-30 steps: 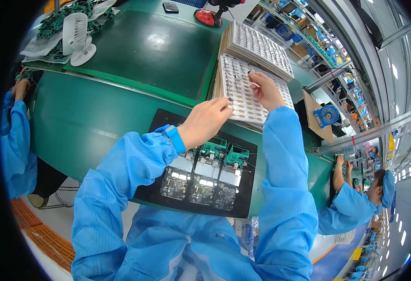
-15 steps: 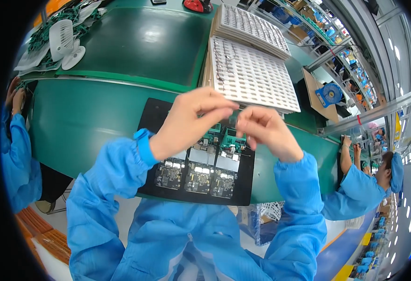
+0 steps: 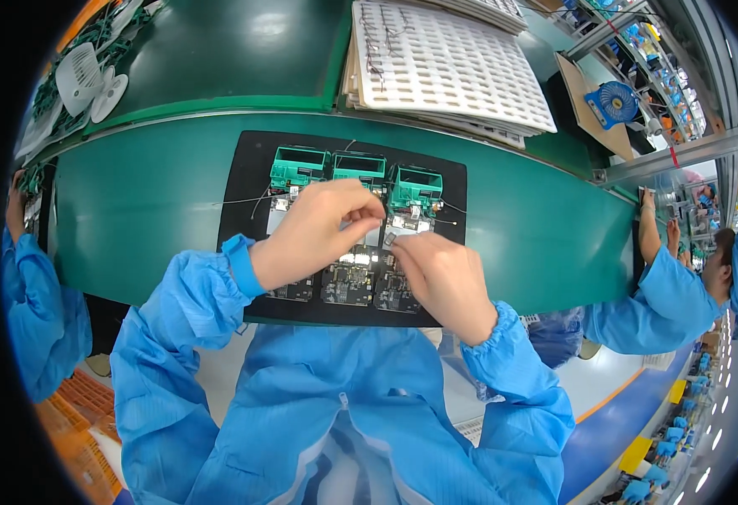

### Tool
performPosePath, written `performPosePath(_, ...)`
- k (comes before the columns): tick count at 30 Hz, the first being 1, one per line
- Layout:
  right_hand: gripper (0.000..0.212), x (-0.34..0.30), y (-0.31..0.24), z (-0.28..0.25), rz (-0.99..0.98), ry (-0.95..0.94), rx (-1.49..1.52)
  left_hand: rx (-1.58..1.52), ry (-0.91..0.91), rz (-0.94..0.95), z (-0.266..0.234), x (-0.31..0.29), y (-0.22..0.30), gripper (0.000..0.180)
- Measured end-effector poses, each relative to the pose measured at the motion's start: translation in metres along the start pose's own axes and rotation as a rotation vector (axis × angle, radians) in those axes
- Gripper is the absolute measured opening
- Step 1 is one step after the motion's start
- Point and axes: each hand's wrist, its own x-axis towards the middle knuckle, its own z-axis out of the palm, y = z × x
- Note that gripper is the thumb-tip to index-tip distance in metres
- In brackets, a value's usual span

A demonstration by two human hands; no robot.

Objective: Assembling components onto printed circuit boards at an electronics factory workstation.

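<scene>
On a black mat [image 3: 236, 181] lie several dark circuit boards [image 3: 349, 288] in a row, joined to green open-topped holders [image 3: 300, 162] along the mat's far side. Thin wires stick out from the holders' sides. My left hand [image 3: 318, 225] is over the left and middle boards, thumb and fingertips pinched together; whatever is between them is too small to make out. Close by, my right hand [image 3: 449, 276] pinches a small grey piece [image 3: 390, 240] just above the right board. Both hands hide parts of the boards.
Stacked white slotted trays [image 3: 461, 76], with thin dark wire parts on the top one, stand beyond the mat. White fan-shaped parts [image 3: 79, 80] and green pieces pile up at far left. A blue fan [image 3: 613, 105] stands right. Co-workers' sleeves [image 3: 663, 311] show at both sides.
My hands have come down from above the mat's far edge to the boards, my right hand dropping nearer. The view has tilted down, showing more of the green holders.
</scene>
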Motion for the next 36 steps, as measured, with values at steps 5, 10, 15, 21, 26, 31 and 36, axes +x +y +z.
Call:
performPosePath(5, 0.006, 0.011, 0.009, -0.002, 0.022, 0.125, -0.044, 0.157, 0.050, 0.092, 0.010, 0.025, 0.000, 0.010)
performPosePath(10, 0.007, 0.012, 0.023, -0.005, -0.081, 0.186, -0.103, 0.253, 0.134, 0.212, 0.027, 0.038, 0.002, 0.007)
performPosePath(15, 0.007, 0.014, 0.033, -0.007, -0.051, 0.196, -0.073, 0.362, 0.147, 0.247, 0.036, 0.047, -0.002, 0.006)
performPosePath(21, 0.009, 0.017, 0.039, -0.007, -0.056, 0.183, -0.022, 0.450, 0.118, 0.276, 0.035, 0.045, -0.001, 0.013)
performPosePath(26, 0.009, 0.013, 0.043, -0.008, -0.032, 0.153, 0.022, 0.457, 0.066, 0.284, 0.036, 0.044, 0.002, 0.018)
performPosePath(31, 0.006, 0.012, 0.048, -0.014, 0.120, 0.087, 0.230, 0.599, 0.037, 0.390, 0.030, 0.039, -0.005, 0.031)
performPosePath(36, 0.017, 0.008, 0.043, -0.027, 0.346, -0.124, 0.870, 0.611, 0.074, 0.438, 0.031, 0.038, -0.012, 0.039)
